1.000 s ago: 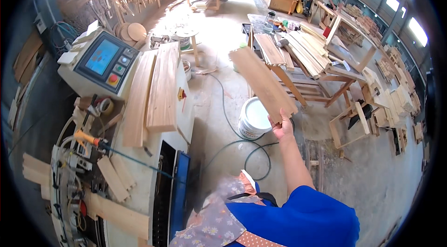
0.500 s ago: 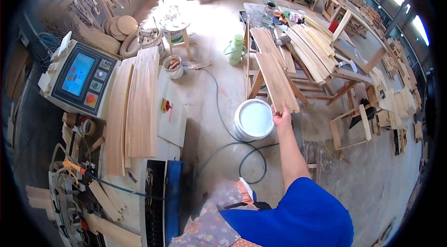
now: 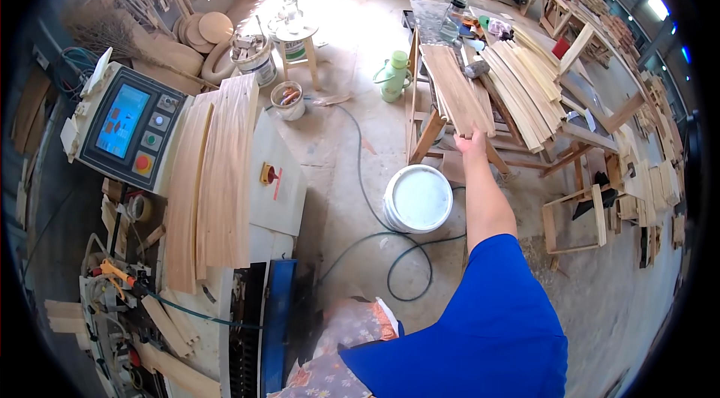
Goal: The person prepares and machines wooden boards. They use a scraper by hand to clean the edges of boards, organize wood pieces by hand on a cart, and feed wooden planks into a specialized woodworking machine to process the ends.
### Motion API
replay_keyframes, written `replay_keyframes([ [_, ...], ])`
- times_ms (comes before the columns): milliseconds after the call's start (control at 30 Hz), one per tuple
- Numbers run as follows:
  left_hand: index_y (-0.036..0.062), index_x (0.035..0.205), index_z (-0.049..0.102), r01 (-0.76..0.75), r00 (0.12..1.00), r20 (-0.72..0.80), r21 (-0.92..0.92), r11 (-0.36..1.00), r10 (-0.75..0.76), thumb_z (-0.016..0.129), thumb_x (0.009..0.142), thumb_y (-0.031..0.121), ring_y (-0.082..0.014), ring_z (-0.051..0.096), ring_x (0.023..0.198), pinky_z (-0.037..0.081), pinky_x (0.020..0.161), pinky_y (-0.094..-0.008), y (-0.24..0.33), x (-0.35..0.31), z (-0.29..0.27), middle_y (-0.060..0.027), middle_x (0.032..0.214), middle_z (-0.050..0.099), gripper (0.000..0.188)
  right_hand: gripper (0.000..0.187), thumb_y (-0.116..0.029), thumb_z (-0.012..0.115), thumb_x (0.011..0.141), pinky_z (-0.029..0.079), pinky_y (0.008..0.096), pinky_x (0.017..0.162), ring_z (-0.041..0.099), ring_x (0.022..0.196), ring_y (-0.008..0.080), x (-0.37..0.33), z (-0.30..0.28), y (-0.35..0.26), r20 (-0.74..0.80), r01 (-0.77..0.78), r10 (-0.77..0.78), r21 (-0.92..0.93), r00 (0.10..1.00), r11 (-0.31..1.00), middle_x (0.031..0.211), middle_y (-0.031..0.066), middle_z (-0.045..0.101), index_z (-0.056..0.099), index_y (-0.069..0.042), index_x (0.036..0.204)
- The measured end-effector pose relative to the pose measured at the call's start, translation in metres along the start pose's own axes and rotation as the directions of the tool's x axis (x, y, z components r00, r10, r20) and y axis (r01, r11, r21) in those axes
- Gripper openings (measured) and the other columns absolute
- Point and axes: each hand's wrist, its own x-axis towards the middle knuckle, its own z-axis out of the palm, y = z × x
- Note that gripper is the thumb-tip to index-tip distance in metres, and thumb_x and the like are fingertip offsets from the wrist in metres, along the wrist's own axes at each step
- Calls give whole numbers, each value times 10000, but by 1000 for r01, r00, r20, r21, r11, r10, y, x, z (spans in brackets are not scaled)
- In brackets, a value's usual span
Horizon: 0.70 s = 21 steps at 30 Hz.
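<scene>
My right hand (image 3: pixel 472 144) reaches forward and is closed on the near end of a wooden board (image 3: pixel 454 87). The board lies over the workbench on the right, its far end among other slats. Beside it a fanned stack of pale wooden strips (image 3: pixel 517 94) rests on the same bench. A dark, rounded lump (image 3: pixel 475 69), whose kind I cannot make out, sits between the board and the strips. Below my right hand stands a white lidded bucket (image 3: pixel 421 198). My left hand is out of view.
At the left, long wooden boards (image 3: pixel 225 173) lie on a machine with a control panel (image 3: pixel 127 128). A green hose (image 3: pixel 390 289) loops over the floor. A green jug (image 3: pixel 393 77), an open bucket (image 3: pixel 288 101) and a stool (image 3: pixel 300 30) stand farther off. A small wooden frame (image 3: pixel 574 225) stands right.
My right hand has moved forward and slightly right, pushing the board farther onto the bench over the other boards. The view has shifted a little as well.
</scene>
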Motion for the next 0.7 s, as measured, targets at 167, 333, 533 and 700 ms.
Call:
replay_keyframes([
  [167,224,877,548,-132,991,11,55,990,131,513,918,331,-305,489,783,406,590,-423,-14,4,1,-13,916,500,120,152,-198,573,892,266,307,394,341,444,147,-2,-32,63,36,-139,164,-379,986,915,549,-6,328,530,-121,769],
  [333,184,847,555,34,999,-12,-176,984,-36,562,899,311,-308,517,789,429,588,-423,-11,4,-13,-49,823,529,137,192,-211,513,938,559,390,692,650,813,195,-74,-232,160,284,-340,749,-756,599,559,864,69,661,638,-90,1021],
  [533,125,797,526,-93,980,167,-106,990,110,650,858,255,-316,522,745,462,622,-438,-13,6,-30,-86,839,570,190,124,-217,645,846,426,317,461,577,584,142,-194,-420,206,-424,192,788,-815,447,-547,700,12,601,664,-154,951],
  [700,123,837,490,-83,986,128,-152,985,102,678,844,199,-345,546,753,482,640,-447,-12,-28,-50,-117,861,589,203,91,-236,623,892,401,316,456,587,583,149,-241,-438,176,-515,-315,581,-853,630,-416,710,17,593,631,-146,898],
])
